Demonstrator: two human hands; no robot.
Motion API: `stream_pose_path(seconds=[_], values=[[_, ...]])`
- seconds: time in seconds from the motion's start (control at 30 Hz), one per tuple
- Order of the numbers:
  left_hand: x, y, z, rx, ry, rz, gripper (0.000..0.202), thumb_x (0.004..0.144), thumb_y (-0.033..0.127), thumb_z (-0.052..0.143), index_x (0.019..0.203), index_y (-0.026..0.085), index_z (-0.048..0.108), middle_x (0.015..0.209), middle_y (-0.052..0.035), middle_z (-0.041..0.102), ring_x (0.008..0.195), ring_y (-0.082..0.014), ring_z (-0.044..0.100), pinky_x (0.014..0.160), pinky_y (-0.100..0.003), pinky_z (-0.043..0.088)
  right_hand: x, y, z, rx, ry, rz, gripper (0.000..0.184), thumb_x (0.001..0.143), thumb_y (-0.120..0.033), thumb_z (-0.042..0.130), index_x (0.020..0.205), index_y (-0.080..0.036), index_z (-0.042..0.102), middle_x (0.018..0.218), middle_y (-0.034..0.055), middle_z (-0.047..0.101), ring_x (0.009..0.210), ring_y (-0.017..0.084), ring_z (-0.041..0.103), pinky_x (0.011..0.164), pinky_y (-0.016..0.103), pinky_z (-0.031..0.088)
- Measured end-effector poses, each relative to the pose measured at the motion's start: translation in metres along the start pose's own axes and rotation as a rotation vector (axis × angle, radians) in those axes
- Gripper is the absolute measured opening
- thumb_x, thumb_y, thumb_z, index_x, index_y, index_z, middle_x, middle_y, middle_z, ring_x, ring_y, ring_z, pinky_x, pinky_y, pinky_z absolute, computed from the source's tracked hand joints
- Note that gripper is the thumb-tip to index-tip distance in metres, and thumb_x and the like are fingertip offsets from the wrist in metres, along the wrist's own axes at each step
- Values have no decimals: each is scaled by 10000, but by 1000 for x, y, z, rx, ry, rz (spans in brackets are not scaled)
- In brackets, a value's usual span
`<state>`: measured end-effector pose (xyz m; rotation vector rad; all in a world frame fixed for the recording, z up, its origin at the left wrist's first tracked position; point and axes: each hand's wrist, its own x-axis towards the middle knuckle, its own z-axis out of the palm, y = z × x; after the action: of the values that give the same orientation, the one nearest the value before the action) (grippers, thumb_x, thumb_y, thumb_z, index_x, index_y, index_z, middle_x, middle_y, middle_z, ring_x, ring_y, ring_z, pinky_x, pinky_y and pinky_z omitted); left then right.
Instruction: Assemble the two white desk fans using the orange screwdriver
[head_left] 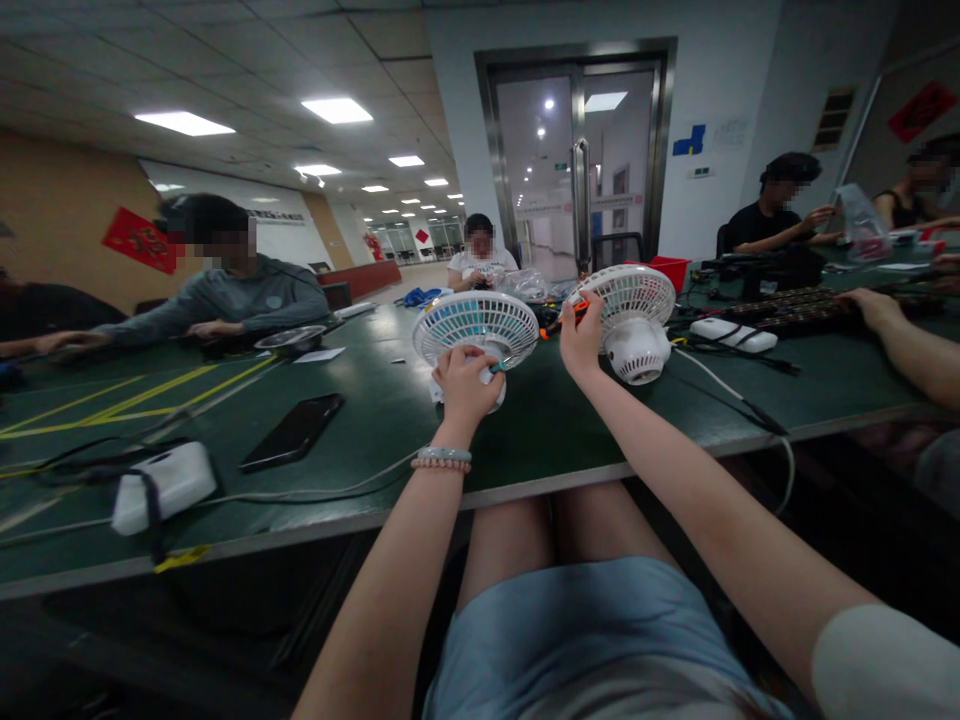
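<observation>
My left hand (463,385) is closed around the base of a small white fan (475,328) with blue blades, which stands on the dark green table (547,430). My right hand (581,338) is closed on an orange-handled screwdriver (562,318) that points left toward that fan. A second white fan (634,312) stands just to the right of my right hand, tilted with its motor housing facing me.
A black phone (293,431) and a white power unit (163,486) with cables lie at the left. A white box (733,335) and black cables sit at the right. Several other people sit around the table; another person's arm (904,340) rests at the right edge.
</observation>
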<state>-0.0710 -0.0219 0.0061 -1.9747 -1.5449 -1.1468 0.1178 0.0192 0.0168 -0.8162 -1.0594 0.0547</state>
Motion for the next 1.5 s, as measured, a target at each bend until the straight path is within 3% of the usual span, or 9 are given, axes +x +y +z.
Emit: stream_pose_path(seconds=[0.67, 1.07, 1.5], values=[[0, 0, 0, 3, 4, -2, 177, 665, 299, 656, 837, 279, 692, 1053, -42, 560, 1086, -287, 411, 851, -445, 330, -1, 1, 1, -5, -8, -37, 355, 879, -494, 384, 1087, -207, 407, 1041, 101, 521, 967, 209, 527, 899, 435, 407], [-1, 3, -4, 15, -26, -18, 185, 687, 307, 638, 861, 273, 692, 1087, -48, 551, 1111, -285, 397, 882, -445, 316, -1, -4, -2, 11, -7, -17, 336, 858, -494, 436, 1043, -215, 447, 961, 52, 550, 852, 170, 548, 818, 361, 437], [0, -2, -4, 14, -65, 159, 180, 746, 269, 576, 910, 254, 650, 1001, -32, 670, 1117, -288, 444, 932, -461, 268, -2, -11, -4, 95, -59, 7, 299, 862, -458, 422, 1008, -205, 489, 919, 49, 557, 833, 171, 551, 762, 336, 458]])
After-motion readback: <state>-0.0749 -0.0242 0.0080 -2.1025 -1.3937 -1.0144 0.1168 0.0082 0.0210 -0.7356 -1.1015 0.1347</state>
